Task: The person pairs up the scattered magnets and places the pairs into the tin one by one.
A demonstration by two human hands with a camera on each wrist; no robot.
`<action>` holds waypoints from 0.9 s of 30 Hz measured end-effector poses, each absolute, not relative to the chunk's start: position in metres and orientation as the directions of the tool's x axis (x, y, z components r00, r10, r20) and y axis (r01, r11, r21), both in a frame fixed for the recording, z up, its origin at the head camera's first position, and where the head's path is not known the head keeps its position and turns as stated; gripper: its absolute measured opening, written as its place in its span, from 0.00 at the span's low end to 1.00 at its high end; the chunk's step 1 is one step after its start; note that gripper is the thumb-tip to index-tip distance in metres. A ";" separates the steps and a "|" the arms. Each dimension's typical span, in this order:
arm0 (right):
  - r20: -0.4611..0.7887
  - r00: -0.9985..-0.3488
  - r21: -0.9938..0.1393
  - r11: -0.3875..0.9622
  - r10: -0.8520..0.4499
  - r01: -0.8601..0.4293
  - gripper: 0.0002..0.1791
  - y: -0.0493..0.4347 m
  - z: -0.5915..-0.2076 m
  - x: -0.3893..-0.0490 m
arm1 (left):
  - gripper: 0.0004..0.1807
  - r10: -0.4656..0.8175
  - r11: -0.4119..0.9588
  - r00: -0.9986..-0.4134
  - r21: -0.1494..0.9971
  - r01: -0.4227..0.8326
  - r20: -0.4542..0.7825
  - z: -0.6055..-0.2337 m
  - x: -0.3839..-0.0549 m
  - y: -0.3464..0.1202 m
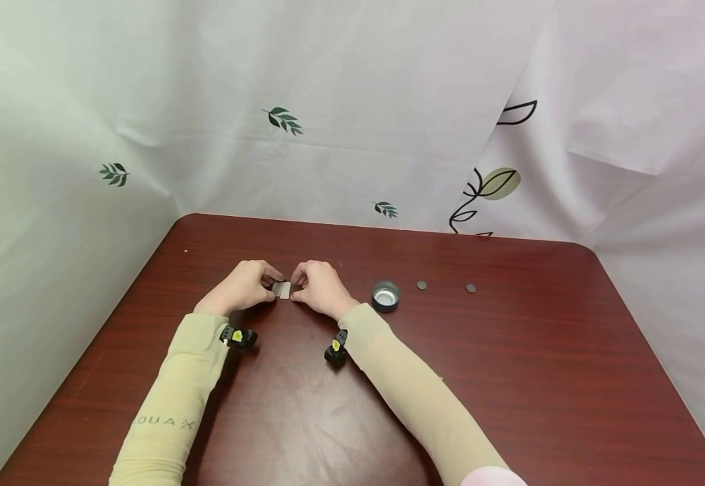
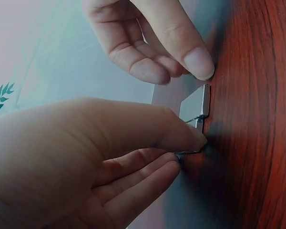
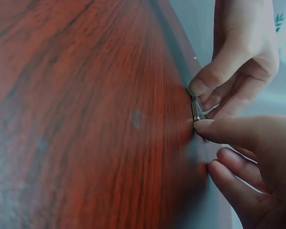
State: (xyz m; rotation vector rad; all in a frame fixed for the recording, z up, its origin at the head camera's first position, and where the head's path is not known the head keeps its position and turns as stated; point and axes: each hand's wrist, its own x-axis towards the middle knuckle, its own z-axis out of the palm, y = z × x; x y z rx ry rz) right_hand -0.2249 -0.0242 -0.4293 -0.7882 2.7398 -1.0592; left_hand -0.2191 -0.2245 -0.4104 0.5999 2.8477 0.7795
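On the left part of the table, my left hand [image 1: 239, 287] pinches a small grey metallic plate [image 2: 199, 125] between thumb and fingers, which hide most of it. Against its right side lies a paler flat rectangular plate [image 1: 285, 290], its bright face also showing in the left wrist view [image 2: 194, 103]. My right hand [image 1: 320, 287] is just beyond the pale plate's right end. Its thumb and fingers are bent and spread apart, with nothing between them in the left wrist view. The thumb tip is very close to the plate; contact cannot be made out.
A round black lid-like piece [image 1: 378, 305] with a silvery inside sits right of my right hand. Further right lie two small dark discs [image 1: 421, 285]. White leaf-printed cloth [image 1: 340, 175] hangs behind the reddish-brown table [image 1: 540, 378].
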 end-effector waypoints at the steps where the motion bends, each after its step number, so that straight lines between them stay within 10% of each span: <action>1: 0.091 -0.861 -0.652 0.624 -0.500 -0.431 0.11 -0.024 -0.430 -0.225 | 0.19 0.411 0.786 -0.912 0.514 0.344 -0.017 -0.410 -0.219 -0.224; 27: 0.125 -0.840 -0.622 0.618 -0.528 -0.481 0.24 0.004 -0.403 -0.212 | 0.23 0.373 0.793 -0.927 0.531 0.300 -0.032 -0.412 -0.212 -0.219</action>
